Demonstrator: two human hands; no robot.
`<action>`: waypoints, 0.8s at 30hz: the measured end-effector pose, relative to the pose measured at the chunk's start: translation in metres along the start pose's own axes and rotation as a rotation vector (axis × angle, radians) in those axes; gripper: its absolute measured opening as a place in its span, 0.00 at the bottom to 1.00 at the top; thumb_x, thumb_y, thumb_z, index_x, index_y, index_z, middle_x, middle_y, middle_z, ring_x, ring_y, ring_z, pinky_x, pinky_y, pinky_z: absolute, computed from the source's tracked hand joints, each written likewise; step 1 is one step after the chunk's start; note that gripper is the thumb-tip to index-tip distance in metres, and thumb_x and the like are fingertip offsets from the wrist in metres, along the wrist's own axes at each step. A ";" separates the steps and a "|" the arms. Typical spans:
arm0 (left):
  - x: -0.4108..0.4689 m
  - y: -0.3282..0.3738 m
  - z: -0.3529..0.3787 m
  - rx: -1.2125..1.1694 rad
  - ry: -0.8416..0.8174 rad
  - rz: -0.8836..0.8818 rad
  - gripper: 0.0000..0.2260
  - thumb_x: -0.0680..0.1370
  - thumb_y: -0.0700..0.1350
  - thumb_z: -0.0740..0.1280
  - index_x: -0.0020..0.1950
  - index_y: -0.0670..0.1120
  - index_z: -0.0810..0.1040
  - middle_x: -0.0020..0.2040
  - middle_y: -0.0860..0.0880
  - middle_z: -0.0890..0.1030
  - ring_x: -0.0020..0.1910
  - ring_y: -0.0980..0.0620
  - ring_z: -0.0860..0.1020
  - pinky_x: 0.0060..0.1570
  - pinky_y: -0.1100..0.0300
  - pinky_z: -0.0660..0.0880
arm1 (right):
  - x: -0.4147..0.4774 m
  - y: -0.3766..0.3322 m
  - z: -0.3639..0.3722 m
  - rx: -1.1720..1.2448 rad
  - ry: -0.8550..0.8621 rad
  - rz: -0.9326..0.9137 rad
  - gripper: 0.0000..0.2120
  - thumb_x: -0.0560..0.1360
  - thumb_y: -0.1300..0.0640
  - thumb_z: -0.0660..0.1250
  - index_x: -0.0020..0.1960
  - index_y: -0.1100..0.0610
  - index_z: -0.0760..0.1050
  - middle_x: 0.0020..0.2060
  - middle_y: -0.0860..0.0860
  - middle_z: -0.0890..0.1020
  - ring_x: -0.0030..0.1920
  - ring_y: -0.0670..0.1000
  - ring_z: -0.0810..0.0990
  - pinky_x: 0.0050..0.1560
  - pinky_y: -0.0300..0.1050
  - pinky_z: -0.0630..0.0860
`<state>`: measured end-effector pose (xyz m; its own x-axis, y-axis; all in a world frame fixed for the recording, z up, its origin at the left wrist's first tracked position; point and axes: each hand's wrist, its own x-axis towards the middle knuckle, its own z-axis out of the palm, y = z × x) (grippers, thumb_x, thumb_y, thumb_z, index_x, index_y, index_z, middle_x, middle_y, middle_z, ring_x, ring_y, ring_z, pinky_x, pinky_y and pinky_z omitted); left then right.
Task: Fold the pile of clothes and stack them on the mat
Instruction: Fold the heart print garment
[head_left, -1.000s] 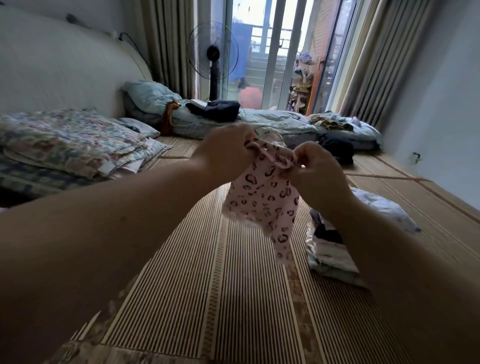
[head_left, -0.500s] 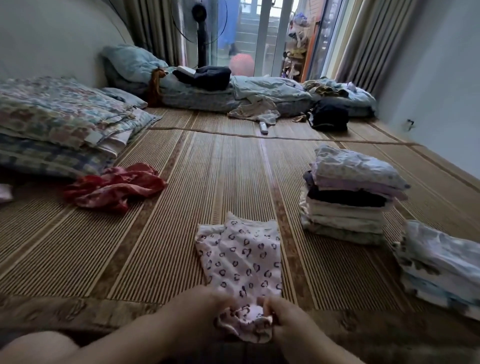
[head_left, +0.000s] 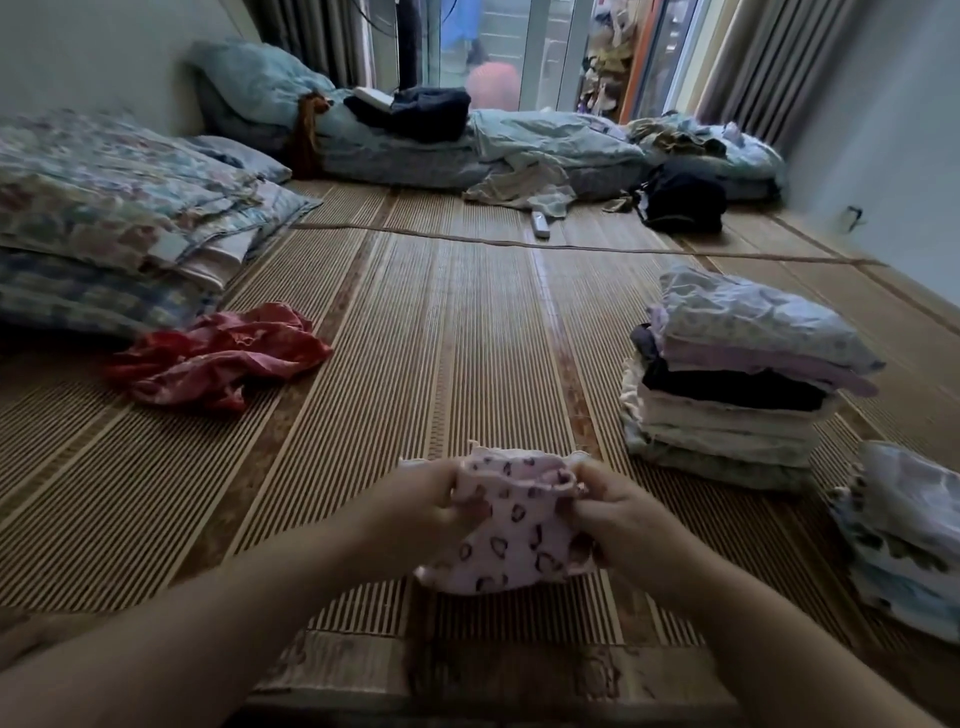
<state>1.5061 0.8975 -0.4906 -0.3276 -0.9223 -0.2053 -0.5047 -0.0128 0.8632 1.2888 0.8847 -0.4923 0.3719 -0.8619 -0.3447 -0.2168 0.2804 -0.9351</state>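
Note:
A small pink garment with dark heart prints (head_left: 511, 535) lies folded over on the striped straw mat (head_left: 415, 338), low in the middle of the view. My left hand (head_left: 434, 506) pinches its left upper edge and my right hand (head_left: 615, 512) pinches its right upper edge. A tall stack of folded clothes (head_left: 737, 379) stands on the mat to the right. A second folded stack (head_left: 904, 540) sits at the right edge. A crumpled red garment (head_left: 223, 356) lies unfolded on the left.
Folded floral quilts (head_left: 114, 208) are piled at the left. Blue bedding (head_left: 467, 145), a black bag (head_left: 680, 200) and a white remote (head_left: 540, 223) lie at the far end by the glass door. A wall runs along the right.
The pink garment was held up in the air, then laid flat on the mat. Now both hands have brought its near end forward over the rest, halving its length.

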 end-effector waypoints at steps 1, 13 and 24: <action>0.013 0.002 -0.004 0.007 0.039 -0.011 0.06 0.79 0.47 0.63 0.51 0.49 0.79 0.45 0.49 0.82 0.43 0.52 0.82 0.39 0.59 0.81 | 0.008 -0.006 -0.002 -0.028 0.054 0.012 0.08 0.78 0.62 0.61 0.56 0.57 0.74 0.44 0.56 0.80 0.38 0.50 0.81 0.33 0.41 0.77; 0.061 -0.055 -0.012 0.565 0.096 -0.675 0.43 0.65 0.79 0.52 0.63 0.46 0.76 0.59 0.46 0.80 0.55 0.46 0.78 0.57 0.51 0.74 | 0.082 0.039 -0.003 -0.620 0.422 0.345 0.37 0.65 0.31 0.66 0.64 0.56 0.72 0.57 0.55 0.77 0.54 0.55 0.77 0.48 0.46 0.76; 0.047 -0.028 0.020 -0.475 0.230 -0.583 0.11 0.76 0.43 0.68 0.54 0.36 0.78 0.42 0.39 0.85 0.42 0.41 0.84 0.47 0.47 0.81 | 0.041 0.039 0.015 -0.168 0.309 0.196 0.08 0.71 0.57 0.70 0.50 0.56 0.79 0.42 0.53 0.84 0.41 0.51 0.84 0.43 0.48 0.83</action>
<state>1.4887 0.8627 -0.5338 0.0847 -0.7724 -0.6295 -0.1318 -0.6349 0.7613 1.3089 0.8663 -0.5443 0.0252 -0.8927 -0.4499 -0.4110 0.4010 -0.8187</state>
